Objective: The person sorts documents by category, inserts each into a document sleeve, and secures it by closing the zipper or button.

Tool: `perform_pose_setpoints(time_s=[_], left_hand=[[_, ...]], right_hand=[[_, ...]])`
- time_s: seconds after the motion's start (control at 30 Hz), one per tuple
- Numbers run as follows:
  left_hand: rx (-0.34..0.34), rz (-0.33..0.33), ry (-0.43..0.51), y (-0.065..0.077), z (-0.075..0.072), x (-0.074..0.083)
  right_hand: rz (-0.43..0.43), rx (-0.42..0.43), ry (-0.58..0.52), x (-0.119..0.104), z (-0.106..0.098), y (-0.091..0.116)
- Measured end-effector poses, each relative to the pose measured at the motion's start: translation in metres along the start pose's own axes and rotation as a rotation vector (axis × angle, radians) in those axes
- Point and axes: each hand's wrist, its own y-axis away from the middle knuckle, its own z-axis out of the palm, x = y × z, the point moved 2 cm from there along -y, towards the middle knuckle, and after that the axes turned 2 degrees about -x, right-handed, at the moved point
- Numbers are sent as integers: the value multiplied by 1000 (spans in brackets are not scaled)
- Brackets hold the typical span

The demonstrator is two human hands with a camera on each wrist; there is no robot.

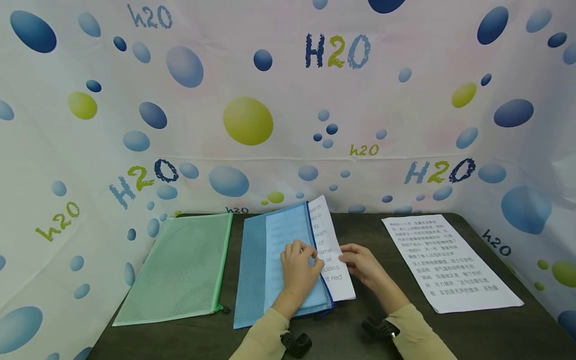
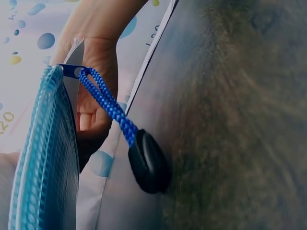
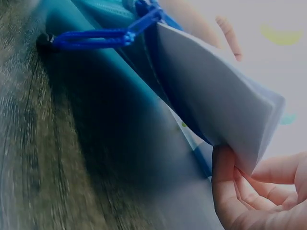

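Observation:
A blue mesh zip pouch [image 1: 254, 265] lies at the middle of the table, with printed sheets [image 1: 330, 260] partly inside and partly sticking out of its right side. My left hand [image 1: 299, 272] is over the pouch, thumb and forefinger pinching its edge beside the zipper. With thumb and fingers, my right hand [image 1: 364, 267] pinches the outer edge of the sheets. In the right wrist view the sheets [image 3: 216, 91] form a thin stack at the pouch's opening. A blue cord zip pull [image 2: 108, 103] with a dark end hangs from the pouch's corner in the left wrist view.
To the left lies a green mesh zip pouch [image 1: 180, 270]. On the right is another stack of printed paper [image 1: 450, 262]. The dark wooden table [image 1: 360, 220] is backed by a white curtain [image 1: 288, 85] with coloured dots.

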Motion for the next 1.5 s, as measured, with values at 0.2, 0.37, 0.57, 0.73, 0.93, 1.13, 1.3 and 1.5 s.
perform_pose_setpoints(time_s=[0.2, 0.37, 0.57, 0.73, 0.93, 1.13, 1.3, 1.5], left_hand=[[-1, 17, 26, -2, 1, 2], [-2, 30, 27, -2, 1, 2], [-10, 23, 29, -2, 0, 4], [-21, 24, 35, -2, 0, 3], [2, 60, 61, -1, 1, 2], [40, 111, 84, 0, 2, 1], [62, 140, 105, 1, 2, 0], [78, 166, 121, -1, -1, 0]], right_hand=[[-9, -46, -2, -1, 9, -5], [-14, -41, 20, -1, 14, -8], [-3, -42, 38, 2, 17, -13], [4, -9, 76, 4, 20, -16], [-9, 9, 151, 2, 23, -18], [-23, 27, 236, 0, 29, -18], [-49, 31, 293, 0, 34, -19], [-91, 13, 319, -2, 38, -20]])
